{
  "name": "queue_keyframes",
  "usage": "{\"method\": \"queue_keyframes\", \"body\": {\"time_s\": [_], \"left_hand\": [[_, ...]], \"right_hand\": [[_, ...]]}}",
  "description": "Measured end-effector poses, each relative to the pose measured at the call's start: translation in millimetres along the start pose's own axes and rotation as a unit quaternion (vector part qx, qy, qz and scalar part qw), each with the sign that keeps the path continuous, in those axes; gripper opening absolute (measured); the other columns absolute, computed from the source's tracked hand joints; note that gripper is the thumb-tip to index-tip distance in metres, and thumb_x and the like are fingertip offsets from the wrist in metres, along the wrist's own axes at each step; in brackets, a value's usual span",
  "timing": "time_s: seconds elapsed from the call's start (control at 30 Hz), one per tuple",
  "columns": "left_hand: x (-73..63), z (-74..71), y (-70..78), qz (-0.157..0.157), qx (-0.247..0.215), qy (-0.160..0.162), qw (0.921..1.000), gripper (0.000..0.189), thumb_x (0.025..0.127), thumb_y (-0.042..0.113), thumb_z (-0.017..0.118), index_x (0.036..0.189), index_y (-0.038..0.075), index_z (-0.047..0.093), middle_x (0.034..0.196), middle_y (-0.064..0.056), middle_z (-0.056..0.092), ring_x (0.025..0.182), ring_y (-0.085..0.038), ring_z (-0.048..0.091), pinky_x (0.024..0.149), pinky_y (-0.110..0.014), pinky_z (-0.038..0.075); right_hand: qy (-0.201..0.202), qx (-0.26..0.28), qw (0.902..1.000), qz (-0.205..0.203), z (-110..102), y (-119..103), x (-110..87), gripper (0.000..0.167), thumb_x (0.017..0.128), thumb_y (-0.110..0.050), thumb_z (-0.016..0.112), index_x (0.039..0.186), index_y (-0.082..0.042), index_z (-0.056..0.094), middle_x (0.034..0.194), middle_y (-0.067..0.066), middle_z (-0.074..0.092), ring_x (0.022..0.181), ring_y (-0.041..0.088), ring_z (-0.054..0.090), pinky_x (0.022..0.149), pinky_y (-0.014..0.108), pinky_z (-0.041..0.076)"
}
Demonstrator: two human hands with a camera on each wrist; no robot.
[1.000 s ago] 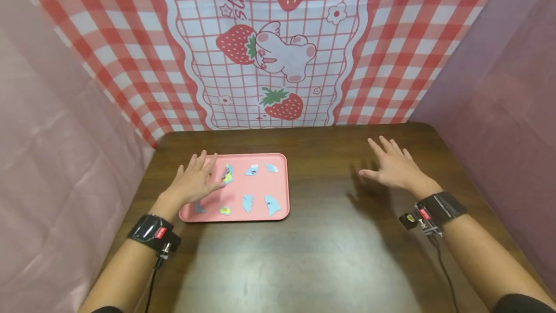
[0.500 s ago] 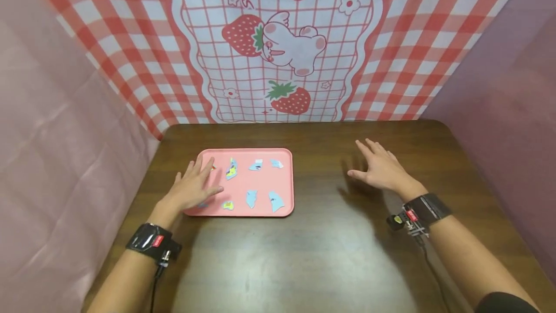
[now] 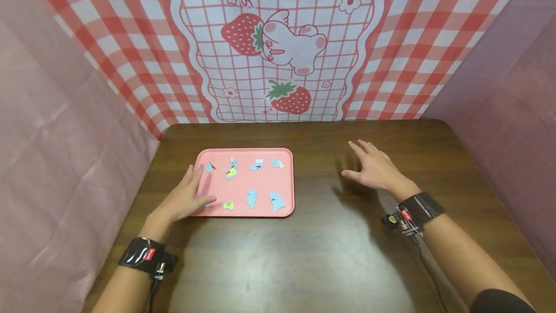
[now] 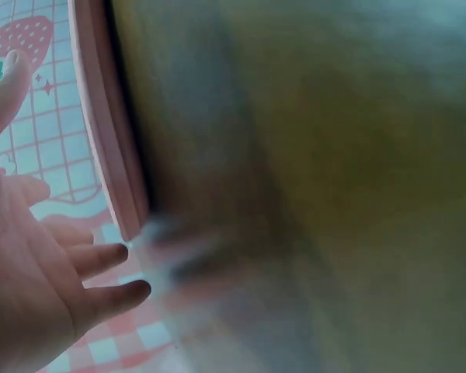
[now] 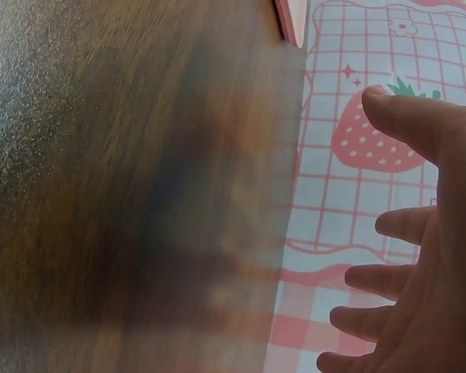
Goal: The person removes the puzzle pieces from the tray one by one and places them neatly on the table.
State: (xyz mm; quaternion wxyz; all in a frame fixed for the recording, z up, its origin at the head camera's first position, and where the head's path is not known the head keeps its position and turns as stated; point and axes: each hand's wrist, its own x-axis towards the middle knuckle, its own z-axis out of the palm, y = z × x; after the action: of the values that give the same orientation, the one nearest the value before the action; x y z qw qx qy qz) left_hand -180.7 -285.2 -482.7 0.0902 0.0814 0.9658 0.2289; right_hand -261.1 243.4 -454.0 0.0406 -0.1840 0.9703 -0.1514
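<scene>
A pink tray (image 3: 238,182) on the table holds several torn-looking, mostly light-blue paper pieces, laid out in two rows. Among them are a yellow-and-blue piece (image 3: 232,169), a small yellow one (image 3: 228,205) and a pale blue one (image 3: 276,201). My left hand (image 3: 182,197) hovers with fingers spread over the tray's left edge, partly hiding a blue piece at the near left corner. To the right of the tray, my right hand (image 3: 375,168) is held above the bare wood, fingers spread, with nothing in it. Both wrist views show empty palms.
The brown wooden table (image 3: 278,264) reaches a checked strawberry-print cloth (image 3: 286,52) at the back. Pink curtains (image 3: 65,158) hang at the left and right sides. Each wrist wears a black band with a cable.
My left hand has drawn back toward the left, uncovering a piece at the tray's far left. My right hand has shifted somewhat left. The head view has tilted slightly; the pieces stay put.
</scene>
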Motion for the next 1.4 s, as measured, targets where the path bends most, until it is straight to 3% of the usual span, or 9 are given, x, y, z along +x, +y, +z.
{"method": "queue_keyframes", "body": {"time_s": [0.27, 0.43, 0.63, 0.8, 1.0, 1.17, 1.4], "left_hand": [[-10.5, 4.3, -9.1, -0.033, -0.044, -0.025, 0.9982, 0.115, 0.086, 0.062, 0.070, 0.163, 0.009, 0.003, 0.164, -0.031, -0.003, 0.146, -0.053, 0.018, 0.111, -0.066, 0.028], [-12.3, 5.8, -13.9, -0.023, -0.075, -0.018, 0.9967, 0.121, 0.081, 0.056, 0.078, 0.163, 0.008, 0.002, 0.162, -0.034, 0.004, 0.149, -0.051, 0.010, 0.114, -0.067, 0.020], [-15.5, 5.9, -22.6, -0.010, -0.110, -0.018, 0.9937, 0.123, 0.080, 0.046, 0.084, 0.160, -0.003, 0.004, 0.162, -0.033, 0.009, 0.149, -0.052, 0.007, 0.115, -0.068, 0.012], [-16.5, 7.0, -30.4, -0.026, -0.108, -0.025, 0.9935, 0.123, 0.080, 0.042, 0.085, 0.156, -0.011, 0.003, 0.159, -0.039, 0.008, 0.146, -0.056, 0.009, 0.115, -0.067, 0.012], [-18.1, 9.3, -34.8, -0.014, -0.110, -0.019, 0.9937, 0.120, 0.079, 0.039, 0.086, 0.155, -0.015, 0.009, 0.158, -0.039, 0.011, 0.146, -0.056, 0.007, 0.116, -0.068, 0.008], [-20.0, 6.5, -33.8, -0.010, -0.107, -0.022, 0.9940, 0.118, 0.080, 0.038, 0.085, 0.154, -0.016, 0.011, 0.158, -0.039, 0.011, 0.147, -0.055, 0.006, 0.115, -0.068, 0.006], [-20.4, 5.7, -33.6, -0.004, -0.108, -0.022, 0.9939, 0.118, 0.081, 0.037, 0.085, 0.153, -0.017, 0.010, 0.158, -0.039, 0.010, 0.148, -0.054, 0.005, 0.116, -0.068, 0.005]], "right_hand": [[0.010, 0.010, 0.9997, -0.021, 5.4, -5.7, 7.7, 0.091, 0.089, -0.048, 0.071, 0.157, -0.003, 0.031, 0.156, 0.032, 0.030, 0.144, 0.049, 0.027, 0.110, 0.070, 0.026], [0.004, 0.038, 0.9987, -0.033, 10.1, -11.7, 14.0, 0.081, 0.091, -0.041, 0.072, 0.153, -0.001, 0.039, 0.150, 0.032, 0.041, 0.138, 0.048, 0.039, 0.108, 0.067, 0.033], [0.011, 0.091, 0.9932, -0.073, 15.8, -24.4, 26.1, 0.063, 0.092, -0.026, 0.073, 0.144, 0.003, 0.051, 0.139, 0.029, 0.055, 0.130, 0.045, 0.050, 0.107, 0.058, 0.039], [0.010, 0.126, 0.9887, -0.081, 20.2, -35.3, 37.0, 0.055, 0.092, -0.019, 0.072, 0.139, 0.005, 0.056, 0.127, 0.026, 0.065, 0.118, 0.042, 0.061, 0.099, 0.056, 0.048], [0.015, 0.160, 0.9834, -0.085, 28.3, -47.1, 54.3, 0.048, 0.090, -0.015, 0.073, 0.133, 0.004, 0.062, 0.111, 0.020, 0.071, 0.103, 0.032, 0.068, 0.089, 0.049, 0.054], [0.022, 0.172, 0.9799, -0.098, 39.0, -60.2, 73.1, 0.041, 0.089, -0.012, 0.072, 0.126, 0.004, 0.066, 0.096, 0.010, 0.072, 0.090, 0.024, 0.068, 0.080, 0.042, 0.055], [0.026, 0.166, 0.9818, -0.088, 54.9, -89.1, 93.1, 0.028, 0.091, -0.011, 0.070, 0.116, 0.002, 0.071, 0.091, 0.007, 0.070, 0.085, 0.022, 0.065, 0.078, 0.039, 0.053]]}}
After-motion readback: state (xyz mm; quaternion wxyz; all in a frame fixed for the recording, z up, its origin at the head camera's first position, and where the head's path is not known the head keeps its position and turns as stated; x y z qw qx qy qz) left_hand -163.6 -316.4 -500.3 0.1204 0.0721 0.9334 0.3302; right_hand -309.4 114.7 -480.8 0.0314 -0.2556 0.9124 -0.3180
